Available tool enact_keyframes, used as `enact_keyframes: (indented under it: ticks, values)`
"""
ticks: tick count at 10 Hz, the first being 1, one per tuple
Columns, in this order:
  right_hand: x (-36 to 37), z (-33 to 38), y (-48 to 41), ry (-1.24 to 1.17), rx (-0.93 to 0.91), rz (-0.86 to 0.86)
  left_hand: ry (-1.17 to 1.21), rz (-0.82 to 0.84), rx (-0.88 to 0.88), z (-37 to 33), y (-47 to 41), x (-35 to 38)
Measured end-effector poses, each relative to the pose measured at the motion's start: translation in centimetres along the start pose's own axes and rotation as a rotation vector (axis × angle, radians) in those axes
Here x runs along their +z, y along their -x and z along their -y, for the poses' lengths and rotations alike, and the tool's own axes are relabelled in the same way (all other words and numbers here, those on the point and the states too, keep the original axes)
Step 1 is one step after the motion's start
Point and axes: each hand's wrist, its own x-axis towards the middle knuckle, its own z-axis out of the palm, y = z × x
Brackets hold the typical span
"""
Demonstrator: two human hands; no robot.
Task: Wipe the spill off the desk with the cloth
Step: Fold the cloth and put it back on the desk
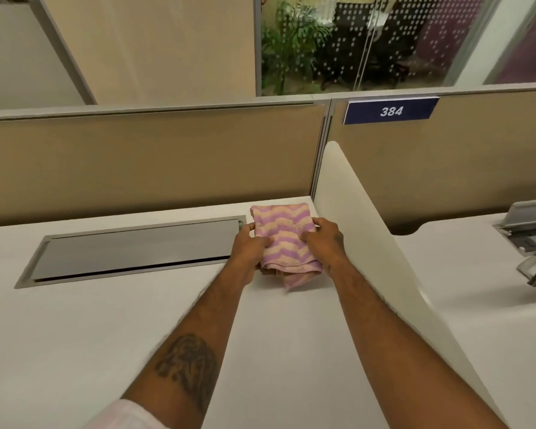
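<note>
Both hands were closed on the striped cloth [283, 239]. The left hand [250, 246] pinched its left edge between thumb and fingers; the right hand [324, 238] lay over its right edge, fingers curled down onto the fabric. The cloth, pink and cream in a zigzag pattern, sat folded between the hands, its far half flat on the surface [106, 335] and its near corner bunched and hanging loose just below the palms. The two-handed hold appeared intended to gather or square the cloth into a pad before wiping; this is a judgement only.

Both forearms extended straight forward from the body, wrists roughly level, the hands near each other with the cloth filling the gap. A tattoo marked the left forearm.

To the left of the left hand, almost touching it, lay a closed grey cable hatch [136, 252] set into the surface. Immediately right of the right hand stood a white divider panel [369, 243]. Beyond the hands rose a tan partition [152, 159] bearing a sign reading 384 [391, 111].

No spill could be made out on the surface.
</note>
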Motion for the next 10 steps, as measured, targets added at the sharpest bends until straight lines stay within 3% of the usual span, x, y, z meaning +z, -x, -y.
enact_keyframes:
  ticks: [4, 6, 8, 10]
  values:
    - [2.1, -0.2, -5.7, 0.178, -0.045, -0.04, -0.02, -0.028, -0.078, 0.1, -6.3, 1.5]
    - [2.3, -0.4, -5.5, 0.276, -0.028, -0.022, -0.169, -0.142, -0.044, 0.0, -6.5, 1.1]
    - [1.9, -0.1, -2.9, 0.478, -0.064, -0.065, -0.494, -0.228, 0.145, -0.2, -4.5, -0.9]
    - [2.2, -0.4, 2.5, 0.631, -0.179, -0.034, -1.064, -0.236, 0.456, 0.6, 0.2, -3.0]
